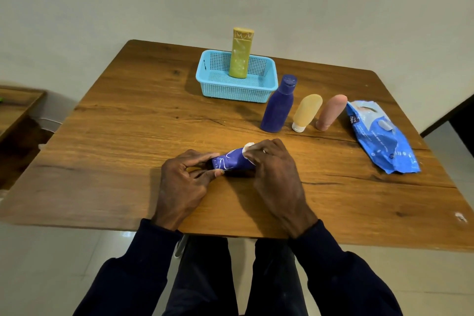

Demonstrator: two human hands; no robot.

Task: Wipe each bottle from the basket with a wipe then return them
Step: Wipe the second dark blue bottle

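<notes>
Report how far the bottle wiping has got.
Possibly done: olive bottle stands in the basket. In hand: left hand holds the blue tube, right hand presses the wipe on it. Left: dark blue bottle, yellow tube, pink tube stand outside, unreturned.

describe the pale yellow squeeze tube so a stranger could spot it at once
On the wooden table, right of the light blue plastic mesh basket, three containers stand in a row. The pale yellow squeeze tube is the middle one, between a dark blue bottle and a pink tube. Only it has a white cap, resting on the table.
</notes>
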